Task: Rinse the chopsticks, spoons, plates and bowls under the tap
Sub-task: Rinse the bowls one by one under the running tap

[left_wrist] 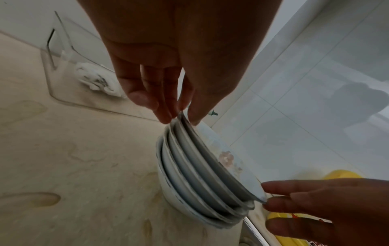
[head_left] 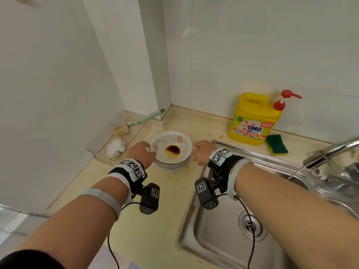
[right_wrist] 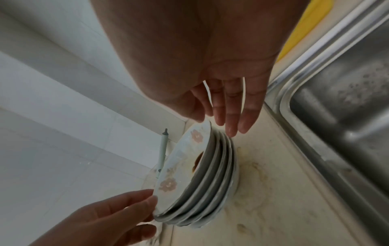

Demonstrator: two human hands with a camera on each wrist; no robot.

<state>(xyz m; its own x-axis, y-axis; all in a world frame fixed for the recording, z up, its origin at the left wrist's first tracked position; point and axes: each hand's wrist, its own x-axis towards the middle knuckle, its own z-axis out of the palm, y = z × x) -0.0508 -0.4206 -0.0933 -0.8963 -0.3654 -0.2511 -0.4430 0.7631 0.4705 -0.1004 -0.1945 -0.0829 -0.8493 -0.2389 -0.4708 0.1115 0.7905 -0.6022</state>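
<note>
Two hands, the left hand (head_left: 142,152) and right hand (head_left: 202,152), touch the plates (head_left: 171,152) on the counter (head_left: 136,220) with nearly straight fingers. If they lift badly, the smooth plates might slip apart and break.

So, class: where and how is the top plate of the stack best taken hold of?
By the top plate's flared rim, from its two opposite sides. The rim overhangs the stack, leaving room for fingertips beneath. The left hand and right hand already flank it. Lift level: sauce pools inside.
</note>
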